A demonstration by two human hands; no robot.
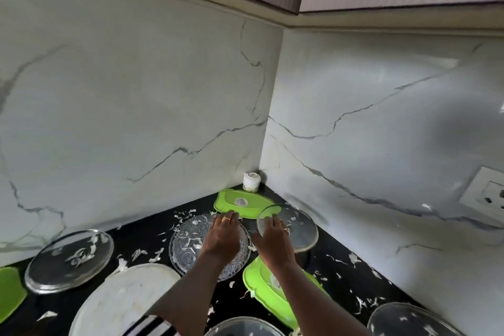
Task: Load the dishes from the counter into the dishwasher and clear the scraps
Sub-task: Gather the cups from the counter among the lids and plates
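Note:
On a black corner counter (341, 275) lie several dirty dishes strewn with white scraps (141, 254). My left hand (223, 234) reaches over a textured glass plate (185, 243), and its fingers curl at the plate's far rim, beside a green tray (245, 203). My right hand (272, 237) grips the left rim of a clear glass plate (297, 229), which sits raised and tilted above the counter. Another green tray (270, 289) lies under my right forearm.
A clear glass plate (71, 259), a white plate (125, 300) and a green tray edge (11, 292) lie to the left. More glass dishes sit at the bottom middle (242, 329) and bottom right (409, 319). A small white jar (251, 181) stands in the corner. A wall socket (488, 196) is on the right.

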